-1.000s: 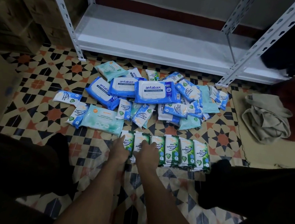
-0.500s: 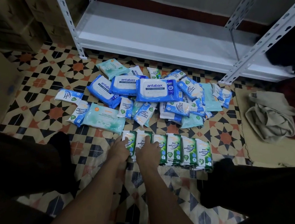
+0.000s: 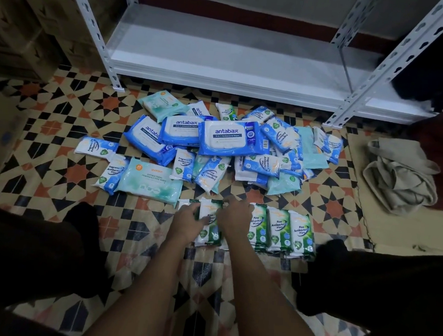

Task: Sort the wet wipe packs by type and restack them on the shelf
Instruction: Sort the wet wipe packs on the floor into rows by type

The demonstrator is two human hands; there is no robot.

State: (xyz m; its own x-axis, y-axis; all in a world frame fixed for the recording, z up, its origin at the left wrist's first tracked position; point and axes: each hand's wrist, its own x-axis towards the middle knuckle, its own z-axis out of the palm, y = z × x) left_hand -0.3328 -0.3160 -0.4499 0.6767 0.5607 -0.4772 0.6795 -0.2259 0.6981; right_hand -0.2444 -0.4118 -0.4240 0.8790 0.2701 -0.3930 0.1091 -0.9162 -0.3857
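Green packs that say Pine (image 3: 276, 229) sit in a neat row on the tiled floor (image 3: 60, 118), close to the person's knees. That is the one kind that looks sorted. The left hand (image 3: 185, 220) curls its fingers around the left side of one green pack (image 3: 209, 224) in that row. The right hand (image 3: 233, 218) lies on top of the packs just beside it, fingers bent down over them; I cannot tell if it pinches one. Behind the row is a mixed heap: big blue antabax packs (image 3: 229, 139), small blue and white packs (image 3: 209, 173), and pale green packs (image 3: 149, 182). I think these all need sorting. The white shelf (image 3: 223, 59) behind the heap has no packs on it, so no stacking is done yet. A beige cloth bag (image 3: 399, 179) lies crumpled off to the right.
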